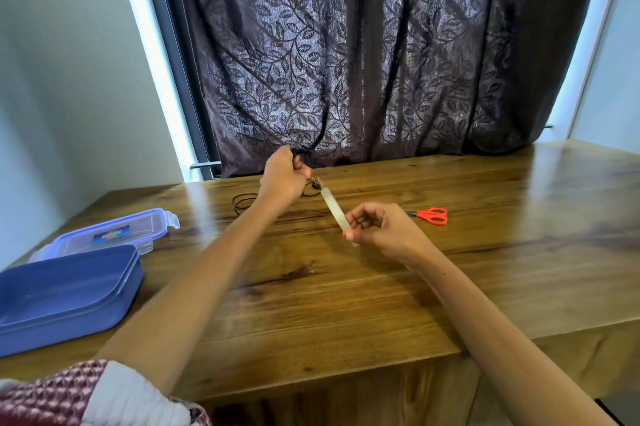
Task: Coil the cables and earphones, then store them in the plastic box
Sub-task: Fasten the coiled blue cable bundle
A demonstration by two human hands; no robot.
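My left hand (283, 178) is raised above the far middle of the wooden table (381, 287), closed around a bundle of thin black cable (313, 187). Loops of that cable (242, 202) trail on the table to the left of my wrist. A strip of clear tape (333, 207) runs from the bundle down to my right hand (379, 229), which pinches its lower end. The blue plastic box (65, 294) stands open and empty at the near left edge.
The box's clear lid (114, 231) with blue clips lies just behind the box. Red-handled scissors (431, 215) lie right of my right hand. A dark patterned curtain (363, 61) hangs along the table's far edge.
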